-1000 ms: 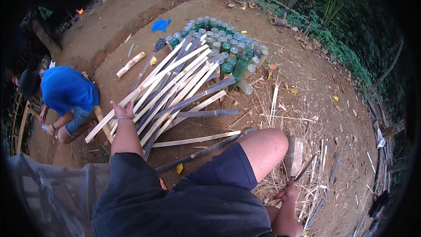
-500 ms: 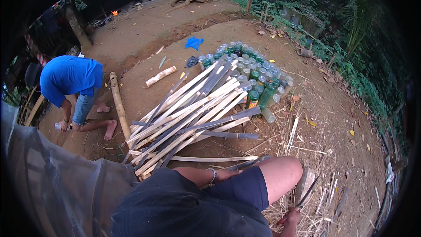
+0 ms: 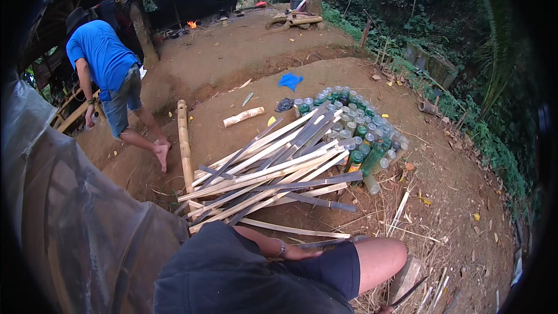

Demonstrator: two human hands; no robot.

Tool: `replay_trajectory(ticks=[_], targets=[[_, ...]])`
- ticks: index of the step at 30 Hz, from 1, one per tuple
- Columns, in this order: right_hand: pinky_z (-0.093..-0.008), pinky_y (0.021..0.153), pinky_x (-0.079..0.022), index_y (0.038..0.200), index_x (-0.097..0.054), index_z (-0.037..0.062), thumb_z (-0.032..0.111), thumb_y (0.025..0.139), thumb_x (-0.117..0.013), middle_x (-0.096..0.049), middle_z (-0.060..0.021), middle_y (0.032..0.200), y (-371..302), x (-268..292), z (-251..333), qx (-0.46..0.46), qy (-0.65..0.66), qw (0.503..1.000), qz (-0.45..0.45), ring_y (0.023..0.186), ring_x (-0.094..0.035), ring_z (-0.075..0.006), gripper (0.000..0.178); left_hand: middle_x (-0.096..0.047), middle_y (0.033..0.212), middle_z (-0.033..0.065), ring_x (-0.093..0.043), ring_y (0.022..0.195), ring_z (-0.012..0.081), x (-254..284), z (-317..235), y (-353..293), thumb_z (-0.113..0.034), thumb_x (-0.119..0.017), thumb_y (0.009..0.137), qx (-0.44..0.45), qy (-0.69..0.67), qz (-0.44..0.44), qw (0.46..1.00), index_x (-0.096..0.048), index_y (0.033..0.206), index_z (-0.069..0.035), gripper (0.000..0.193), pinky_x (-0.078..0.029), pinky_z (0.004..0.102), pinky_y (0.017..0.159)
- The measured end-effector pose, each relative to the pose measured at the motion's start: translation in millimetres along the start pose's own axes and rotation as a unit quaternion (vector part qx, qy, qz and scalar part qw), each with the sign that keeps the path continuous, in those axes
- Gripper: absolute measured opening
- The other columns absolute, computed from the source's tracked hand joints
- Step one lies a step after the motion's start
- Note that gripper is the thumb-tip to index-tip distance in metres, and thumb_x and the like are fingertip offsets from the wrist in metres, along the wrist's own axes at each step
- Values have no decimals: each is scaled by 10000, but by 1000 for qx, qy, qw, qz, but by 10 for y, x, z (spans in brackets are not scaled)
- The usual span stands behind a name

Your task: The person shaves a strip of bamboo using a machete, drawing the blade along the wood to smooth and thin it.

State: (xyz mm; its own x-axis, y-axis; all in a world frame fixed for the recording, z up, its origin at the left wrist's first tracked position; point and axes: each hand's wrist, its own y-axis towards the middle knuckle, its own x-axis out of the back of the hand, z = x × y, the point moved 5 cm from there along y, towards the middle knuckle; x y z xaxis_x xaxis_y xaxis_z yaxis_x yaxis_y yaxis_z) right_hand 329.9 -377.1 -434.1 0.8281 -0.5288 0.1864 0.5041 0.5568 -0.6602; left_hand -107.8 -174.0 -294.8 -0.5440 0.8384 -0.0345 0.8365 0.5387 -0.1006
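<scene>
My left hand (image 3: 307, 252), with a bracelet at the wrist, lies flat on my bare thigh below the hem of my dark shorts. Its fingers are loose and touch the end of a grey bamboo strip (image 3: 343, 239). Just beyond my knee lies a pile of long split bamboo strips (image 3: 273, 168), fanned out on the dirt. Only a sliver of my right hand (image 3: 382, 309) shows at the bottom edge, and a dark blade (image 3: 410, 292) runs up from it.
Several green glass bottles (image 3: 360, 134) stand packed together behind the strips. A round bamboo pole (image 3: 185, 142) and a short log (image 3: 244, 117) lie to the left. A person in a blue shirt (image 3: 104, 58) steps barefoot at far left. Grey plastic sheeting (image 3: 75, 221) hangs at my left.
My left hand came back from the strip pile to my thigh. The person in blue rose from a crouch and now walks. My view has lifted toward the far yard.
</scene>
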Motion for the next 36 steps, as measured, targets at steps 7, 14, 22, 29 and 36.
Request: replay_trajectory(ticks=[7, 14, 22, 29, 36], targets=[[-307, 422, -407, 808, -513, 63, 58, 795, -586, -484, -42, 603, -177, 16, 309, 48, 113, 984, -127, 471, -480, -169, 75, -636, 1175, 208, -602, 1099, 344, 314, 839, -182, -441, -524, 927, 357, 220, 116, 901, -524, 1329, -67, 549, -451, 439, 945], [-291, 455, -418, 835, -478, 85, 61, 841, -557, -472, -38, 594, -246, -79, 474, 62, 169, 978, -109, 490, -475, -149, 83, -565, 1261, 249, -544, 1180, 375, 1082, -1311, 1701, -542, -569, 871, 93, 570, 29, 816, -499, 1329, -7, 707, -420, 421, 1013], [-285, 523, -443, 949, -492, 62, 87, 841, -563, -500, -31, 704, -735, -140, 1347, 160, 298, 939, -57, 564, -484, -139, 131, -622, 1168, 234, -596, 1098, 367, -895, -2060, 2845, -574, -561, 866, -153, 585, 209, 769, -561, 1269, -15, 690, -460, 421, 952], [-304, 570, -477, 934, -491, 100, 292, 1011, -462, -574, -49, 810, -1073, 293, 1581, 203, 283, 934, -80, 643, -558, -151, 210, -688, 950, 218, -667, 947, 299, -2653, -1350, 2739, -669, -471, 883, -31, 308, 386, 869, -658, 1035, 12, 723, -503, 368, 830], [-283, 652, -408, 847, -458, 128, 393, 1009, -474, -442, 31, 732, -989, 333, 1190, 203, 327, 899, -210, 683, -432, -98, 311, -517, 638, -11, -467, 508, 83, -3176, -465, 2642, -616, -469, 928, 140, -25, 307, 941, -562, 1012, -9, 620, -369, 254, 454]])
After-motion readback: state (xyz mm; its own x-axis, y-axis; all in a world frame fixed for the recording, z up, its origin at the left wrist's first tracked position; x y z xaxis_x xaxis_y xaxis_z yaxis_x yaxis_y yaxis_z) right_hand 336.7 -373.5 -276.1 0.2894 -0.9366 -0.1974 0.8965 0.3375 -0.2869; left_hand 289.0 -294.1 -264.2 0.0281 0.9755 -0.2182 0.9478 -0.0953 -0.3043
